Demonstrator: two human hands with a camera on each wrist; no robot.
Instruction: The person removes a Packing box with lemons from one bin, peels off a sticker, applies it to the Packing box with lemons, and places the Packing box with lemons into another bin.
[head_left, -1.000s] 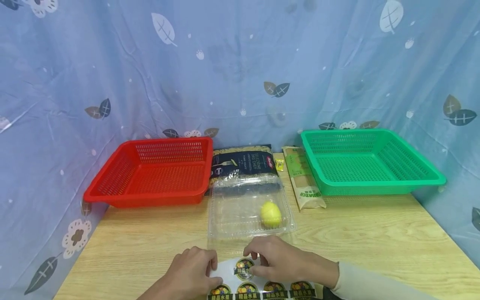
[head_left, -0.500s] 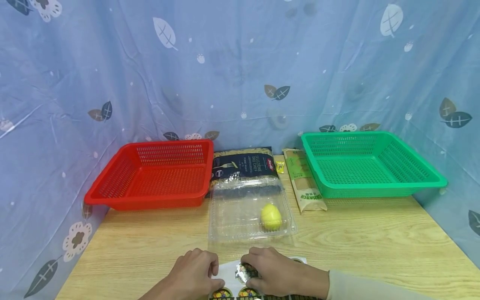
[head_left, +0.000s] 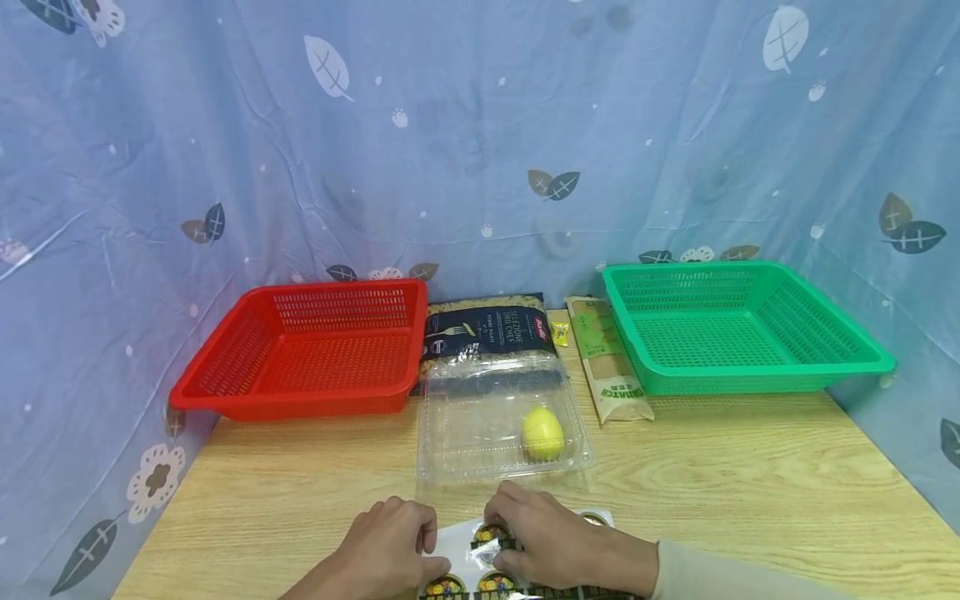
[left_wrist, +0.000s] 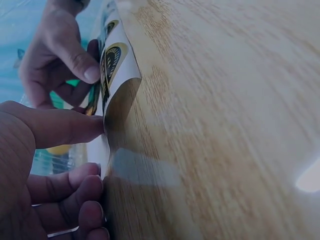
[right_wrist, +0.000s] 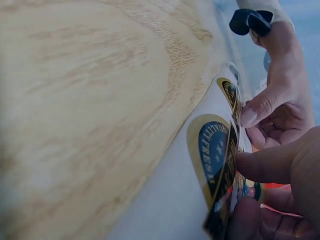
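Observation:
A white sheet of round fruit stickers (head_left: 456, 543) lies at the table's near edge. My left hand (head_left: 386, 546) pinches its left edge between thumb and fingers; in the left wrist view that edge (left_wrist: 120, 95) curls up from the wood. My right hand (head_left: 551, 537) has thumb and fingertips on a black-and-gold sticker (head_left: 491, 533) in the upper row, which is bent and shiny with glare. More stickers (right_wrist: 212, 150) show beside my right thumb in the right wrist view. Just beyond my hands sits a clear plastic box (head_left: 468, 433) with a yellow lemon (head_left: 542, 435) in it.
A red basket (head_left: 322, 400) stands back left, a green basket (head_left: 750, 379) back right. Between them lie a pasta bag (head_left: 491, 329), a small yellow packet (head_left: 559, 333) and a long brown-and-green paper package (head_left: 607, 362). A patterned blue curtain (head_left: 480, 142) surrounds the table.
My right hand has shifted slightly left, with fingertips closing onto the upper-row sticker, which has gone from flat to bent. The sheet's far right corner has come into view. My left hand barely moves.

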